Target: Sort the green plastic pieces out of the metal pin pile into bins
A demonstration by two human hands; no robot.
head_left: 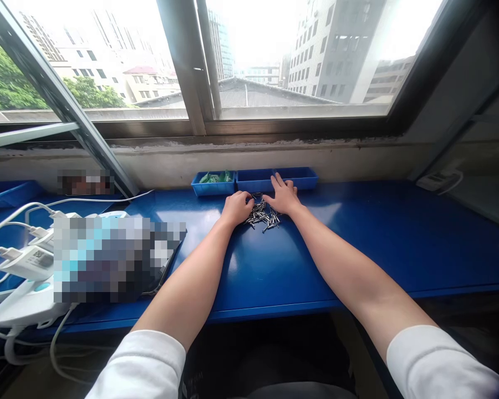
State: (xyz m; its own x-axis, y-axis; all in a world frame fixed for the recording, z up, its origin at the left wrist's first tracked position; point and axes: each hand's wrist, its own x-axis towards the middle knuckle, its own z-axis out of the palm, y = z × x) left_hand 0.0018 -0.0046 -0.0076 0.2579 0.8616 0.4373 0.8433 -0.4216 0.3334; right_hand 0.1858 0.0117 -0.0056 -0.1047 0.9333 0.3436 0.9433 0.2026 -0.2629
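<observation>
A loose pile of small silvery metal pieces, like screws or pins (258,215), lies on the blue tabletop between my hands. My left hand (237,208) is at the pile's left side, its fingers curled together; whatever they hold is hidden. On the pile's right, my right hand (284,196) has its fingers spread, thumb toward the pieces and fingertips by the bins' front wall. Behind the hands stand a middle blue bin (249,186) and a right blue bin (310,177). The left blue bin (214,189) holds green items.
A white power strip (19,307) with several plugged chargers and cables takes up the left. Next to it lies a blurred-out flat object (120,257). A metal shelf post (95,147) slants down at the left. The window wall (357,160) bounds the back.
</observation>
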